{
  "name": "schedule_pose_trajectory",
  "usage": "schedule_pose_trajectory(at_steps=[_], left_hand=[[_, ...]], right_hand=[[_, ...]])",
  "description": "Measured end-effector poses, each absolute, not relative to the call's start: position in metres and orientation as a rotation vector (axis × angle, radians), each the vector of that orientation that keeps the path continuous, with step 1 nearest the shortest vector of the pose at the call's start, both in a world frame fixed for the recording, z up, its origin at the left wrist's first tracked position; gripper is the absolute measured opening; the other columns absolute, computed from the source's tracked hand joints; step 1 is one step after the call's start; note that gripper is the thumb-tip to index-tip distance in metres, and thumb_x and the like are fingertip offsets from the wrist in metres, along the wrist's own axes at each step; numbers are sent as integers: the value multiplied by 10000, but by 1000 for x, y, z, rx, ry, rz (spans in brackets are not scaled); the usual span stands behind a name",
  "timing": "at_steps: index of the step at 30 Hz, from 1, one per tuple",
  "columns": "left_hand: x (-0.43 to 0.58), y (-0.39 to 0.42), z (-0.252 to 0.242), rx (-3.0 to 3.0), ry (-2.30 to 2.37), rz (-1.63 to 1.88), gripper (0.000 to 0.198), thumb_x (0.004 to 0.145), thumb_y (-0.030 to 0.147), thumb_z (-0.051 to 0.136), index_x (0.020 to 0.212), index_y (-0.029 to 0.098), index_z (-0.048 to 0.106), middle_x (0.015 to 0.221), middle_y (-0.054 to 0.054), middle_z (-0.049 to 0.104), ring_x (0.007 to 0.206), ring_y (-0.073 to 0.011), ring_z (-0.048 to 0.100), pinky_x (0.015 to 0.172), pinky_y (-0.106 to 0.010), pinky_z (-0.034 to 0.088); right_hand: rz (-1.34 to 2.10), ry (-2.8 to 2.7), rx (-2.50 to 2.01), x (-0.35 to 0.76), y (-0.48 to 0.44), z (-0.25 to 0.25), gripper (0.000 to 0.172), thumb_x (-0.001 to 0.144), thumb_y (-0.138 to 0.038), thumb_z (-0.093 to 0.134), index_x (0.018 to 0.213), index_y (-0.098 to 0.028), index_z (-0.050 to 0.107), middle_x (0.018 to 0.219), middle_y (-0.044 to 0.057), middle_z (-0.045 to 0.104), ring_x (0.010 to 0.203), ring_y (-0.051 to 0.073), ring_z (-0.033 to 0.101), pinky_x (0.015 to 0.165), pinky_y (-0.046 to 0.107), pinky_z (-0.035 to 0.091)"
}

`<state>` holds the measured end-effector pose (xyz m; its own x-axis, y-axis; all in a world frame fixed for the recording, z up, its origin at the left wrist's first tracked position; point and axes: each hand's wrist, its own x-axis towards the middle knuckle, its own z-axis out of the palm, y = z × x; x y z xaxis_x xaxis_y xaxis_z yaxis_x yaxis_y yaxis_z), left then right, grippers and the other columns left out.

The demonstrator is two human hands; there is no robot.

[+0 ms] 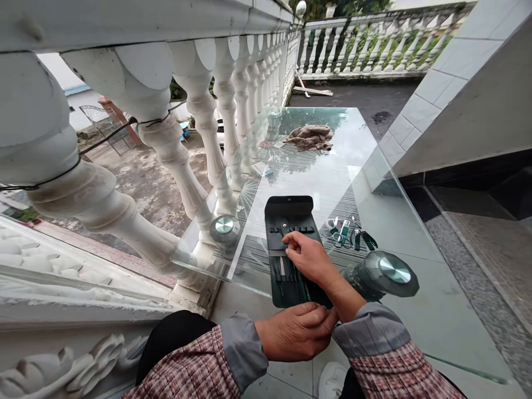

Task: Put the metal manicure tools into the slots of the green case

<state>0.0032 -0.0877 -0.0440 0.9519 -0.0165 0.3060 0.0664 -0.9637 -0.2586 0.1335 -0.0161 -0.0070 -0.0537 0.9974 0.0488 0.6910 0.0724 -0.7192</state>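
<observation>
A black manicure case [273,238] lies unfolded on the glass table, its flap pointing away from me. Several slim tools [283,267] sit in the slots of its near half, and the far half has a row of small loops. Over the middle of the case, my right hand [308,256] has thumb and forefinger pinched together; whatever is between them is too small to make out. My left hand [296,331] is closed beside my right wrist at the case's near edge, its fingertips partly hidden. To the right lie nail clippers [343,231] and other small metal tools.
The glass tabletop [399,233] rests on round supports, one [224,227] at left and another [386,274] near my right forearm. A crumpled brown cloth [310,137] lies at the far end. White balusters [210,111] line the left side.
</observation>
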Motion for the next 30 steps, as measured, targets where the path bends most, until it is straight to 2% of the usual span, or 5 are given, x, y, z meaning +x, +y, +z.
schedule_pose_trajectory(at_steps=[7,17,23,28,30], left_hand=[[3,-87,-43,-2827,-34,-464,272,905,151,400,1081,87,597,1336,-198,444,1082,-209,519,986,-346,357],[2,-87,-42,-2833,-24,-434,271,907,156,401,1074,93,605,1356,-205,421,1084,-204,523,989,-338,359],[2,-87,-41,-2809,-34,-462,270,902,145,405,1070,80,607,1355,-206,425,1086,-211,517,965,-330,374],[3,-88,-39,-2826,-32,-427,264,900,142,413,1060,69,609,1357,-224,414,1063,-215,528,949,-339,387],[3,-88,-41,-2838,-29,-425,259,897,138,419,1059,71,610,1359,-221,411,1058,-214,534,963,-346,383]], right_hand=[[731,-1851,-1686,135,-16,-6,240,673,-119,446,852,-221,570,628,-42,559,590,117,479,602,235,347],[686,-1985,-1572,134,-19,-3,232,714,-125,429,868,-219,575,705,-25,563,631,119,488,621,245,369],[548,-1821,-1613,156,-22,2,350,741,-206,509,1090,-198,539,909,28,589,620,117,499,682,294,425],[448,-1856,-1611,165,-32,4,121,789,-216,506,868,-190,594,828,30,593,723,152,532,705,305,430],[401,-2007,-1553,159,-36,4,141,817,-176,475,825,-192,614,836,40,590,798,167,522,732,306,423]])
